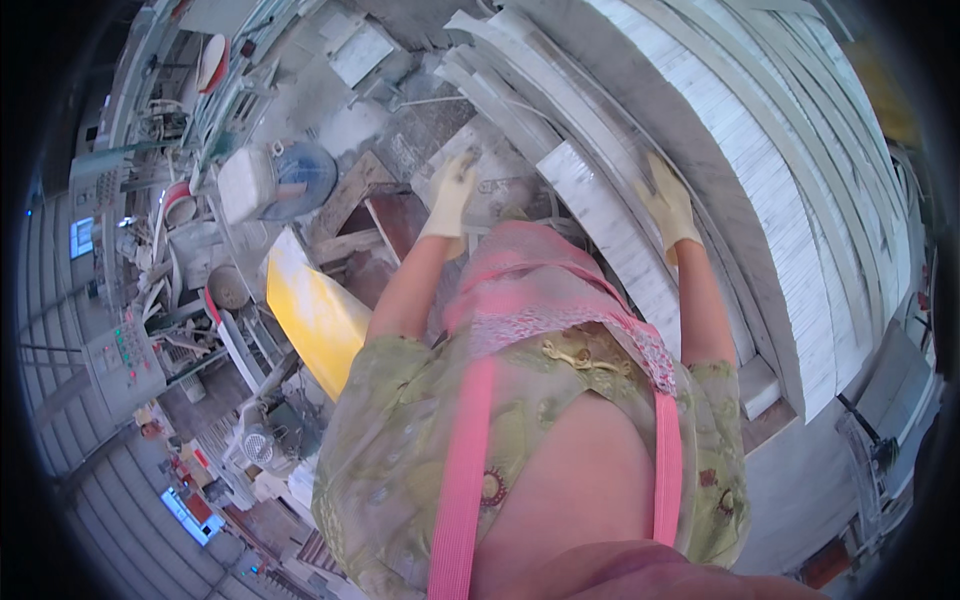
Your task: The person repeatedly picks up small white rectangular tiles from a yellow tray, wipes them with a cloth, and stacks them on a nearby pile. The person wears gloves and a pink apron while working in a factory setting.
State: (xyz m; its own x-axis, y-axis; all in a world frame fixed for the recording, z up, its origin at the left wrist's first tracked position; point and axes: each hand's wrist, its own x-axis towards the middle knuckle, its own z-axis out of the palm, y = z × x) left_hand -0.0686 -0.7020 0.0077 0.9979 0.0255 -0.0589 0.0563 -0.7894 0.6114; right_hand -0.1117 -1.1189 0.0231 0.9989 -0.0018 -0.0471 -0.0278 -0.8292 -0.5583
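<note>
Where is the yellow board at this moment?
In the head view, the yellow board leans left of centre, just left of the person's left forearm and below the gloved left hand, with the blue fan above it.

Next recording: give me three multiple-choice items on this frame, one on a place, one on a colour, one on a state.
1. Where does the right hand rest?
A. on the stack of white stone slabs
B. on the yellow board
C. on the control panel

2. What colour are the gloves on both hands?
A. black
B. pale yellow
C. blue

3. How does the left hand lie?
A. clenched around a hammer
B. laid on the grey slab in front
C. hanging at the side

Key: 1 A, the right glove lies on the edge of the stacked slabs; 2 B, both gloves look pale yellow; 3 B, the left glove rests on the slab with no tool in it.
</note>
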